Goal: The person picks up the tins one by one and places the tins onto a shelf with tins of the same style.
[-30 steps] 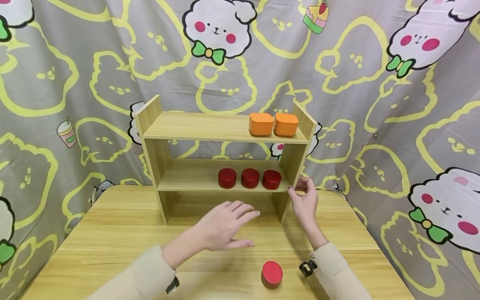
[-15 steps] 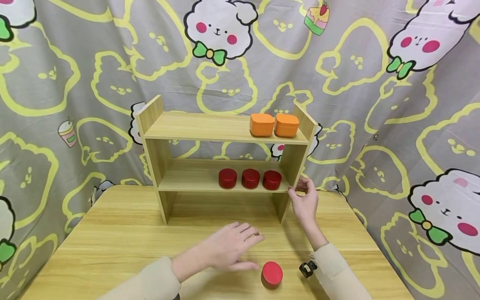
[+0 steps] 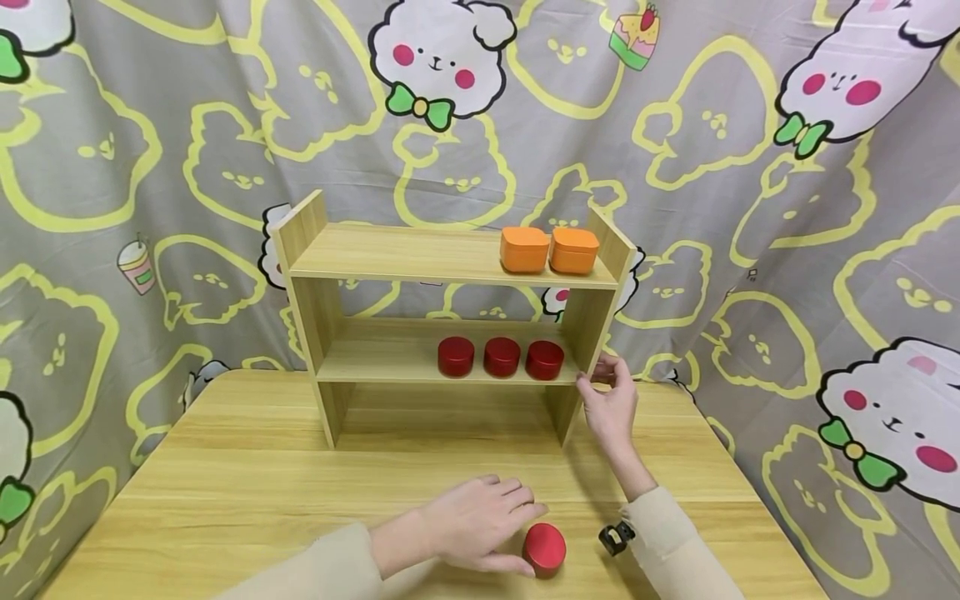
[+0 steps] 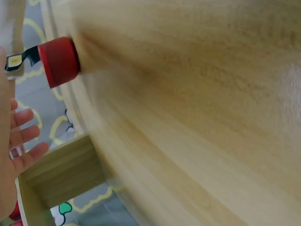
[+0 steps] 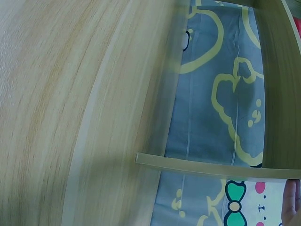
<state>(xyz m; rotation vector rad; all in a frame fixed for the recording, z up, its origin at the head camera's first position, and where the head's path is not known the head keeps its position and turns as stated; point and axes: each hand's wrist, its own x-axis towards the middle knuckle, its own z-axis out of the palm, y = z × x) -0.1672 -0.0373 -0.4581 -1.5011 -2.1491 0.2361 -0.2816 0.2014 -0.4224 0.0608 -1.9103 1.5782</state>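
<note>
Just above the wooden table, my left hand (image 3: 480,521) reaches beside a round red tin (image 3: 546,548), fingers extended and thumb spread, the tin at their tips. Whether the fingertips touch the tin I cannot tell. In the left wrist view the same red tin (image 4: 61,63) stands ahead of the loosely stretched fingers (image 4: 26,134). My right hand (image 3: 611,404) grips the right side panel of a wooden shelf (image 3: 405,250), thumb at the front edge and fingers partly hidden beyond it. Only some fingers (image 5: 290,200) of that hand show in the right wrist view.
On the middle board stand three red tins (image 3: 502,357) in a row toward the right. Two orange boxes (image 3: 523,250) sit side by side on the top board. A patterned curtain (image 3: 712,150) hangs behind the wooden table (image 3: 247,483).
My left hand has come down and toward me and to the right, from in front of the shelf to beside the lone red tin. The right hand stays on the side panel.
</note>
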